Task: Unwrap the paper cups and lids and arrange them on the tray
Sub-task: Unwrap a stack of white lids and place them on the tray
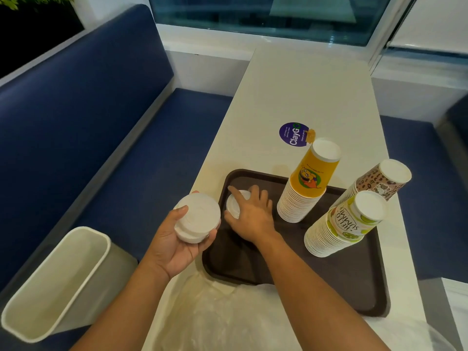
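Brown tray [354, 269] under the right hand [253, 216], with three upturned cup stacks crowding the side to that hand's right: lime-printed stack [336, 229] nearest, yellow stack [304, 188] beyond, spotted stack [374, 183] farthest right. Best, then, to keep all lids to the left part, well clear of the cups. Steady the smaller lid stack [234, 206] first, then lower the larger lid stack [197, 216] flat and square just beside it, probably not on top, to avoid a leaning pile. Left hand [174, 247] palm-up just outside the tray's left edge, fingers and thumb curled round the larger stack. Right hand palm-down, reaching across, fingers spread over the smaller stack, thumb against its near side, holding it down at the tray's far left corner
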